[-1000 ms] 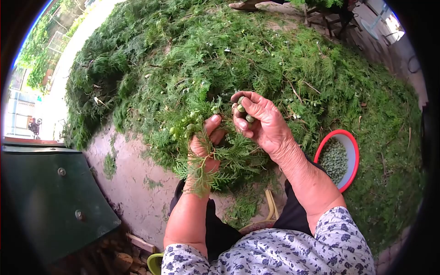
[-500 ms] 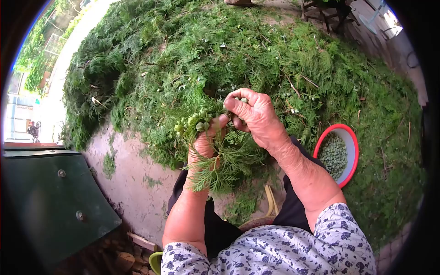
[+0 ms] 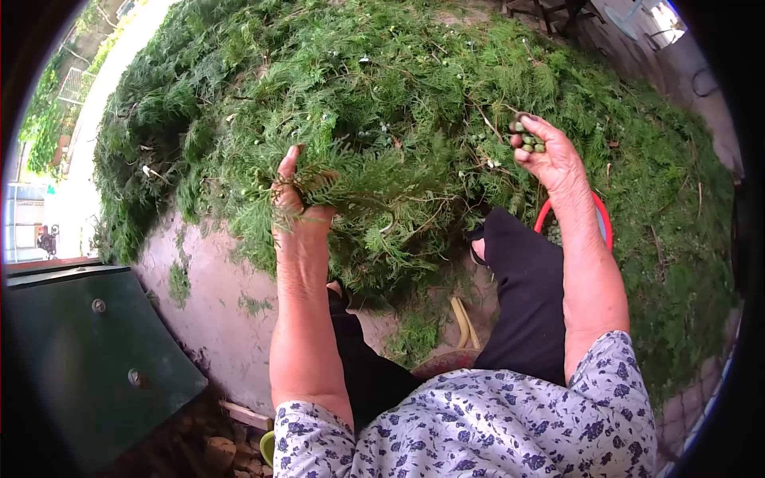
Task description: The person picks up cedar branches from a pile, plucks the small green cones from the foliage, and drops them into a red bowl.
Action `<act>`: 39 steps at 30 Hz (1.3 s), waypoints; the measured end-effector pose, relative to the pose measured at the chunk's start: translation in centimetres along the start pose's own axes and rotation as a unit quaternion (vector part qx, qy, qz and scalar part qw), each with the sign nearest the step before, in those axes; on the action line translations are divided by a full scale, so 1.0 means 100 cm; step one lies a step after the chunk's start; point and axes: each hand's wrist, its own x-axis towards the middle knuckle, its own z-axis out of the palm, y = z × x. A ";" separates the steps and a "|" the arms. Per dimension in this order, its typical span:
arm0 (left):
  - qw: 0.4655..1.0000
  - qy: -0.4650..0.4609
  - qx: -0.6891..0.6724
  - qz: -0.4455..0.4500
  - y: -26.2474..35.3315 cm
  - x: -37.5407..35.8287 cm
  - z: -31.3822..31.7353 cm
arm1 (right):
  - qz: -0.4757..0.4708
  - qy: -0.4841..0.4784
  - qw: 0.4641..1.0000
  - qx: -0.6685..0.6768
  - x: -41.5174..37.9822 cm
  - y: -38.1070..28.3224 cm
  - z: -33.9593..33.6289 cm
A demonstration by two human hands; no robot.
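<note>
My left hand (image 3: 299, 195) is closed around a green conifer sprig (image 3: 374, 191), its thumb pointing up and the feathery leaves spreading out to the right. Several small green cones (image 3: 531, 143) lie in the curled fingers of my right hand (image 3: 550, 155), which is raised at the right, apart from the left. Below it, partly hidden behind my right forearm, is a red-rimmed bowl (image 3: 607, 223); few of its contents show.
A large heap of cut green branches (image 3: 382, 72) spreads across the ground ahead and to the right. At the lower left stands a dark green metal panel (image 3: 96, 358). My knees, in dark trousers (image 3: 522, 295), are below my hands.
My hands have moved apart: the right went up and right with the cones, the left went left with a sprig. My right knee has shifted, and my forearm now covers much of the bowl.
</note>
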 end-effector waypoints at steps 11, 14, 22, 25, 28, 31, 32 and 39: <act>0.779 0.187 0.396 0.449 -0.068 -0.009 0.024 | 0.054 0.383 0.788 -0.480 -0.062 0.017 -0.260; 0.781 0.195 0.396 0.441 -0.077 -0.008 0.024 | -0.070 0.257 0.830 -0.491 -0.060 0.006 -0.212; 0.794 0.198 0.338 0.466 -0.058 0.005 0.010 | -0.448 -0.166 0.697 -0.535 -0.053 0.064 0.111; 0.787 0.197 0.406 0.420 -0.068 -0.002 0.008 | -0.457 -0.189 0.690 -0.529 -0.035 0.097 0.128; 0.761 0.220 0.431 0.432 -0.073 -0.005 0.009 | -0.220 -0.216 0.837 -0.451 -0.029 0.092 0.128; 0.713 0.093 0.602 0.347 -0.055 -0.024 -0.004 | -0.182 -0.241 0.836 -0.457 -0.030 0.073 0.130; 0.713 0.092 0.602 0.346 -0.058 -0.023 -0.004 | -0.222 -0.236 0.832 -0.451 -0.029 0.072 0.130; 0.523 0.220 0.766 0.301 -0.098 -0.014 -0.001 | -0.243 -0.204 0.850 -0.421 -0.030 0.066 0.138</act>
